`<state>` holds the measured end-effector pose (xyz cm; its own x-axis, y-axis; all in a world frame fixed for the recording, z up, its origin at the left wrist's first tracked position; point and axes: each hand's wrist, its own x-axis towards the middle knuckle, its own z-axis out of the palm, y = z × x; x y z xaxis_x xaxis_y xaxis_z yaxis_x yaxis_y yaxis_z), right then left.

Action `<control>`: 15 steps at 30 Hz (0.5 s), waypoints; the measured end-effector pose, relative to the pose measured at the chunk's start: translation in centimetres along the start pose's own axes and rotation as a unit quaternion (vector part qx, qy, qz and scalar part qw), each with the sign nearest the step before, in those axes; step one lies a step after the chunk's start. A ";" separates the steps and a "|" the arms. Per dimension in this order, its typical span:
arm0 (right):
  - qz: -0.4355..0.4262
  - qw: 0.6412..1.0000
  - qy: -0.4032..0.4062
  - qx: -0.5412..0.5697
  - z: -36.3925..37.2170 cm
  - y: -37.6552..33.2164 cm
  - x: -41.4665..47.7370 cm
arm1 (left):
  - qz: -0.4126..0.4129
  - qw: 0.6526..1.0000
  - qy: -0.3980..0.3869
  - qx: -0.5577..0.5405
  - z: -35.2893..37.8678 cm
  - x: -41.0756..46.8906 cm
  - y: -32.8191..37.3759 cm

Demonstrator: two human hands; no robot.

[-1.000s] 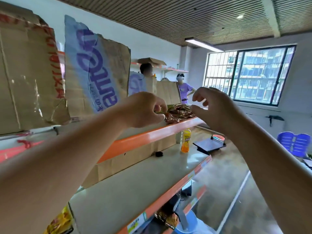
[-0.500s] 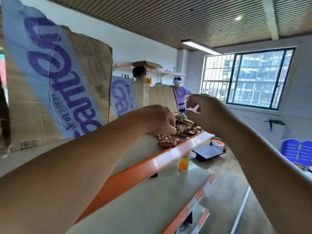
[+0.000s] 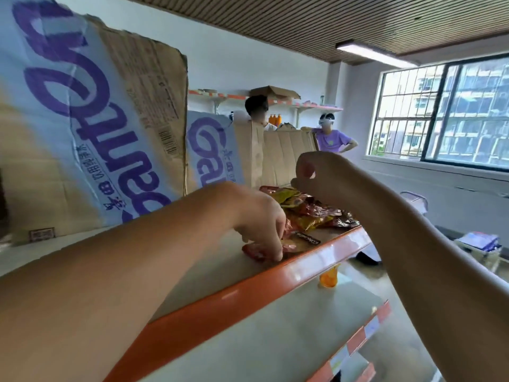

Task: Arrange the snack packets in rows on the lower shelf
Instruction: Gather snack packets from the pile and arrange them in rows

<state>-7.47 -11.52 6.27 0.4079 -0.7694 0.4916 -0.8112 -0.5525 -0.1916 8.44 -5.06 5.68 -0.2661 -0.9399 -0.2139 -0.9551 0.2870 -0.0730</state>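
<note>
Red packet [image 3: 254,252] is pinched by left hand [image 3: 259,224] at orange-edged shelf [image 3: 248,293] front, just beside snack packet pile [image 3: 311,213], above which right hand [image 3: 316,172] is held, fingers curled in.

- Large cardboard sheet [image 3: 82,119] standing on upper shelf: pale blue band, big purple Latin letters running sideways, roughly "…anten"; first letter hidden behind forearm.
- Beside those letters: column of small purple Chinese characters, too blurred to read.
- Same sheet, bare brown part: barcode [image 3: 168,140] and fine print, illegible.
- Second cardboard sheet [image 3: 212,150] further along: same purple lettering, "Ga" visible, rest hidden.
- Snack packet [image 3: 307,239] at shelf front: dark panel, white capitals upside down, seemingly "KONG…".
- Lower shelf edge tags [image 3: 340,359]: unreadable.
</note>
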 end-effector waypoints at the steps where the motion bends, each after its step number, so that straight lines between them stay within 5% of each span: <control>1: 0.007 0.998 -0.047 -0.046 0.5 -0.1 1.1 | -0.009 1.000 -0.014 0.006 -0.2 -0.3 -0.9; 5: 0.011 0.971 -0.166 -0.169 3.3 -0.6 3.8 | -0.098 0.992 -0.074 0.005 -0.1 -0.9 -3.9; 15: -0.132 0.944 -0.233 -0.193 6.6 -1.4 4.0 | -0.155 0.985 -0.052 -0.061 1.5 -0.4 -6.1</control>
<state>-1.98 -15.94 2.91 0.6848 -0.7280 0.0337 -0.7103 -0.6564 0.2540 14.58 -6.11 4.74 0.0502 -0.9528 -0.2996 -0.9985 -0.0419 -0.0342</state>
